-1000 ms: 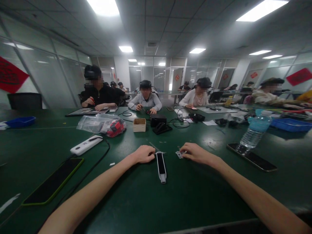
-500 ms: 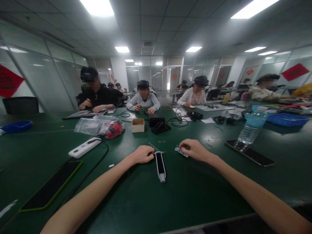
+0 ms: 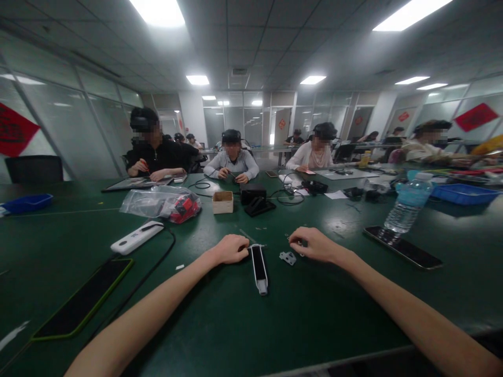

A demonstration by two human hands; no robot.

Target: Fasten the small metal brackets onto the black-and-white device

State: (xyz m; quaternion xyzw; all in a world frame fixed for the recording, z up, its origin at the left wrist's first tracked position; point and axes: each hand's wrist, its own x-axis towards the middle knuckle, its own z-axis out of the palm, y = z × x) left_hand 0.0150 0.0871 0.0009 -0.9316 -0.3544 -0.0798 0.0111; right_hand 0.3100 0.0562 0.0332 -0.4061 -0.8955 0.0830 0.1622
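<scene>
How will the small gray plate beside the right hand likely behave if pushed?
The plate looks small and thin, so it is probably light. Lying flat, it should slide rather than roll. Its angular, notched outline hints at stiffness.

Slim white-edged device (image 3: 258, 266), dark face up, irregular grey plate (image 3: 290, 258) to its right

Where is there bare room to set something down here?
Widest: between the forearms, from the white-rimmed device to the near edge of the table. Smaller: between the right forearm and the dark phone on the right. Crowded: between left hand and right hand, around the grey metal piece, and beyond by the box and plastic bag.
</scene>
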